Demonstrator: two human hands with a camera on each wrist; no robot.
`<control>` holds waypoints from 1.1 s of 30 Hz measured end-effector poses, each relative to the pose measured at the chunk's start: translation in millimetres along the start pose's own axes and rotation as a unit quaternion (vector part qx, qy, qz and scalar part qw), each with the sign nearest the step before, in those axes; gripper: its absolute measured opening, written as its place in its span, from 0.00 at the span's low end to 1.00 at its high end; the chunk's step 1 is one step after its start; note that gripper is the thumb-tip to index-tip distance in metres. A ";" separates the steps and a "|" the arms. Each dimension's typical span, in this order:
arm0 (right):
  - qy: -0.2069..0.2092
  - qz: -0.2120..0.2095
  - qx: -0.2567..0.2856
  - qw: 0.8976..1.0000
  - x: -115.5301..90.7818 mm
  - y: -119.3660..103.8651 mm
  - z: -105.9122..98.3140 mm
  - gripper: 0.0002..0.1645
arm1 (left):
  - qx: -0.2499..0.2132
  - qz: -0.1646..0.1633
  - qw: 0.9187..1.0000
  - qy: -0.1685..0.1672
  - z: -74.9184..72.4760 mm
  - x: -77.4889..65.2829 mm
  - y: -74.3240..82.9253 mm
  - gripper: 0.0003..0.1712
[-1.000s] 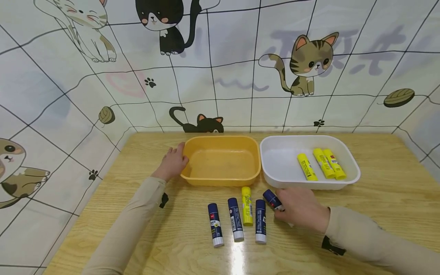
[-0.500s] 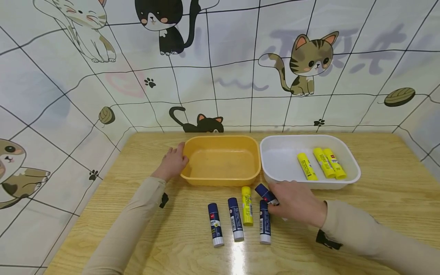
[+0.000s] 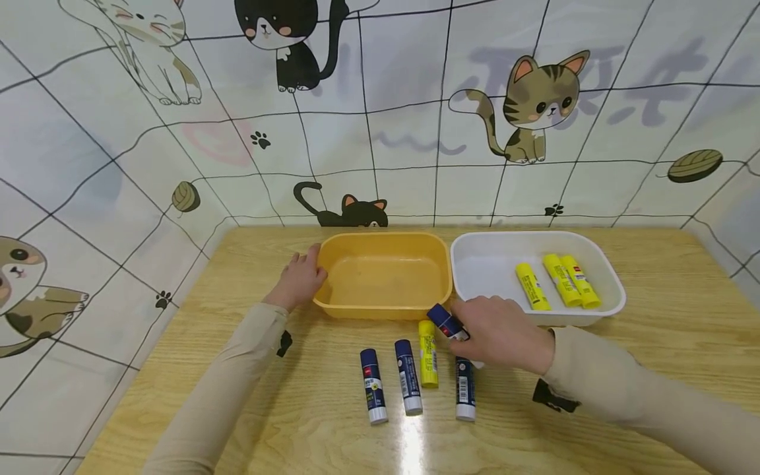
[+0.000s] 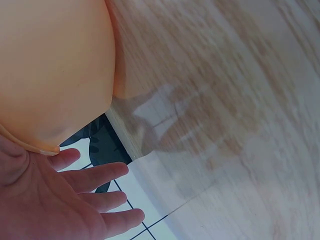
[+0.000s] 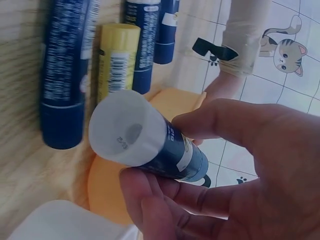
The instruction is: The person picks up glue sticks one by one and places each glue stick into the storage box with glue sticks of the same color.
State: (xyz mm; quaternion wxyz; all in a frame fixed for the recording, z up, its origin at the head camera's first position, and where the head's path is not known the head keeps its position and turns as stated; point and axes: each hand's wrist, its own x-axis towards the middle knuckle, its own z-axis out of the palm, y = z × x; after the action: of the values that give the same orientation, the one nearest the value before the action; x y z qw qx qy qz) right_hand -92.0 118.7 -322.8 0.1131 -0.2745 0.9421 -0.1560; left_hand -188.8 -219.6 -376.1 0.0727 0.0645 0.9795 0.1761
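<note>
My right hand (image 3: 500,333) pinches a navy glue stick (image 3: 448,322) between thumb and fingers. The stick is tilted, its cap end toward the yellow-orange basin (image 3: 382,311) and its white base (image 5: 117,132) facing the right wrist camera. Below that hand lies another navy glue stick (image 3: 466,392), partly covered by it. A yellow glue stick (image 3: 428,356) and two more navy ones (image 3: 408,376) (image 3: 373,386) lie to the left. My left hand (image 3: 297,280) rests at the basin's left rim; in the left wrist view its fingers (image 4: 102,175) are straight, outside the wall.
A white basin (image 3: 594,318) stands right beside the yellow-orange one, with three yellow glue sticks (image 3: 561,280) in its right part. Both stand on a wooden table (image 3: 297,409). A cat-patterned cloth (image 3: 410,145) hangs behind and along the sides.
My right hand has moved left and up with the navy glue stick, toward the yellow-orange basin. The navy stick under it has shifted slightly right. My left hand has stayed at the rim.
</note>
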 end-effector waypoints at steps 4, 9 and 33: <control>-0.004 -0.004 -0.002 1.000 6.6 -2.0 -4.4 0.14 | 0.000 -0.003 1.000 -0.002 0.7 2.2 -0.5 0.34; -0.030 0.008 0.013 0.999 16.8 -3.3 -10.9 0.13 | 0.000 -0.001 1.000 0.001 1.5 3.5 -0.7 0.33; -0.132 0.046 0.067 0.988 72.2 15.0 -36.3 0.15 | -0.002 -0.005 1.000 -0.003 -1.0 2.3 0.6 0.33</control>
State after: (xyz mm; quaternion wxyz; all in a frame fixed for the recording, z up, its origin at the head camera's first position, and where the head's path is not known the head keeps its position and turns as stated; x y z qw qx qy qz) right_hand -169.6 99.3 -303.7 0.2614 -0.2407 0.9180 -0.1762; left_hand -191.2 -219.1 -375.2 0.0763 0.0603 0.9794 0.1772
